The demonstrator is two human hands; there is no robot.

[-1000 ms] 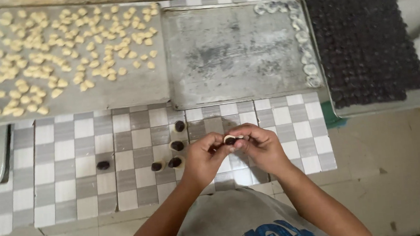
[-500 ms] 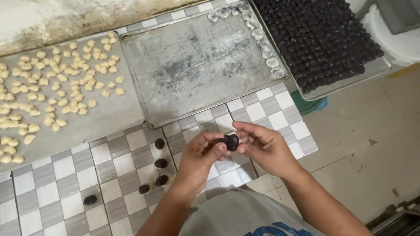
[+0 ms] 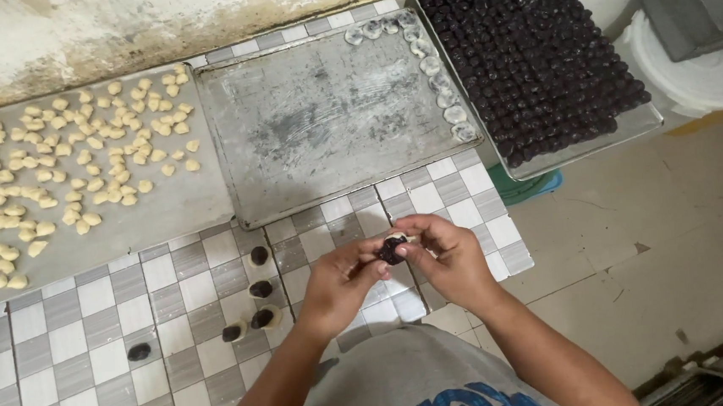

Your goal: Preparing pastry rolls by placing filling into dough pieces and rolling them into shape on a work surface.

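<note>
Both hands, left [image 3: 339, 282] and right [image 3: 448, 256], pinch a dark, seemingly dough-wrapped ball [image 3: 393, 249] between fingertips.

Small dark ball [image 3: 393, 249], rounded, partly wrapped in pale dough. Held off the surface, pinched between fingertips of left hand [image 3: 342, 285] and right hand [image 3: 446, 256]. Positioned just below the empty metal tray [image 3: 322, 121].

Middle tray [image 3: 322, 121]: scuffed dull metal. Checkered mat [image 3: 92, 349]: smooth, slightly glossy. Wall [image 3: 112, 25]: rough, stained plaster.
</note>
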